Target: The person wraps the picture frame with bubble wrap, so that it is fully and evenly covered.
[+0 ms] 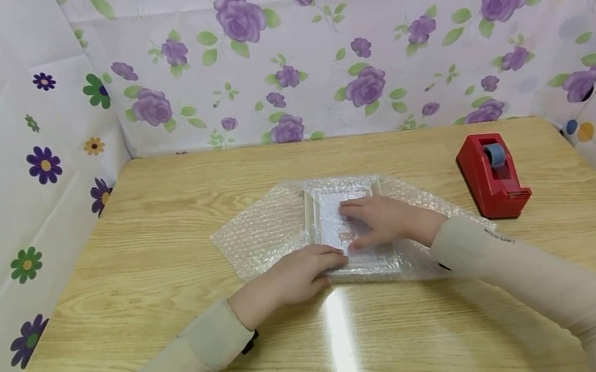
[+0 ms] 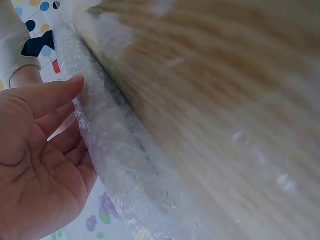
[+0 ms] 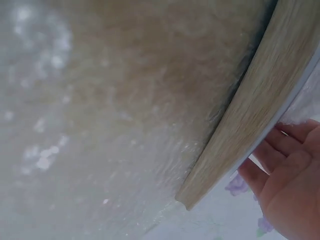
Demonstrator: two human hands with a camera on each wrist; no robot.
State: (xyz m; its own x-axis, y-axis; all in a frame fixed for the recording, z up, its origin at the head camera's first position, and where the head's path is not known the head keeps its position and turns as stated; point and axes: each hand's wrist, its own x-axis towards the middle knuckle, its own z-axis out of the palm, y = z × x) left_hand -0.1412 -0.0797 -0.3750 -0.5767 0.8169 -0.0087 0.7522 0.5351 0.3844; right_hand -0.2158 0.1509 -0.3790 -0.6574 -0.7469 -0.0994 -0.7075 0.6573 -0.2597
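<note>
A rectangular picture frame [image 1: 326, 212] with a pale wood-look border lies on a sheet of clear bubble wrap [image 1: 264, 231], whose near part is folded up over the frame's front side. My left hand [image 1: 301, 273] rests its fingers on the folded wrap at the front edge. In the left wrist view its thumb touches the wrapped edge. Over the middle of the frame, my right hand [image 1: 384, 220] lies with fingers spread, touching its face. The right wrist view shows the frame's side edge [image 3: 265, 95] bare, with wrap beside it.
A red tape dispenser [image 1: 494, 176] with a roll of tape stands to the right of the wrap. All this is on a wood-grain table [image 1: 157, 230]. Flower-patterned sheets [image 1: 314, 52] hang behind and at the sides.
</note>
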